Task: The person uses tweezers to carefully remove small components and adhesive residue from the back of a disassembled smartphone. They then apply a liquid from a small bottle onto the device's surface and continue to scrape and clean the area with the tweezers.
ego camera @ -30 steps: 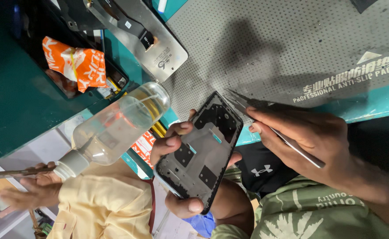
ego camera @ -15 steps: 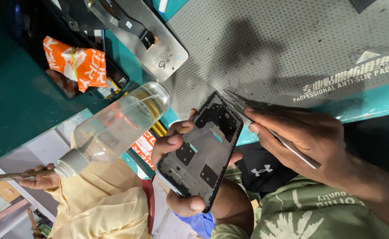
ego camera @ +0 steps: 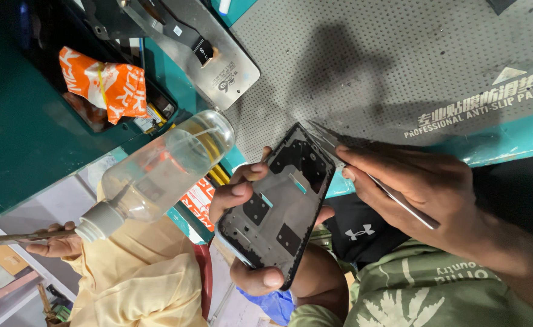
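Note:
My left hand (ego camera: 251, 233) grips a black phone frame (ego camera: 281, 206), held tilted over the table's near edge with its inner side up; fingers wrap its left edge and lower corner. My right hand (ego camera: 418, 188) pinches thin metal tweezers (ego camera: 399, 203), whose tips reach the frame's upper right corner by the grey dotted work mat (ego camera: 399, 66). A phone back panel with a flex cable (ego camera: 203, 51) lies at the mat's left edge.
A clear plastic bottle with a white nozzle cap (ego camera: 157, 172) lies on its side, overhanging the green table (ego camera: 18, 139). An orange wrapper (ego camera: 106, 85) sits in a black tray. Below left, another person in pale yellow clothing (ego camera: 139, 284) holds a slim tool (ego camera: 18, 237).
My hands, the frame and the tweezers stay nearly still. The other person at lower left has shifted, and their hand with the tool sits slightly further right.

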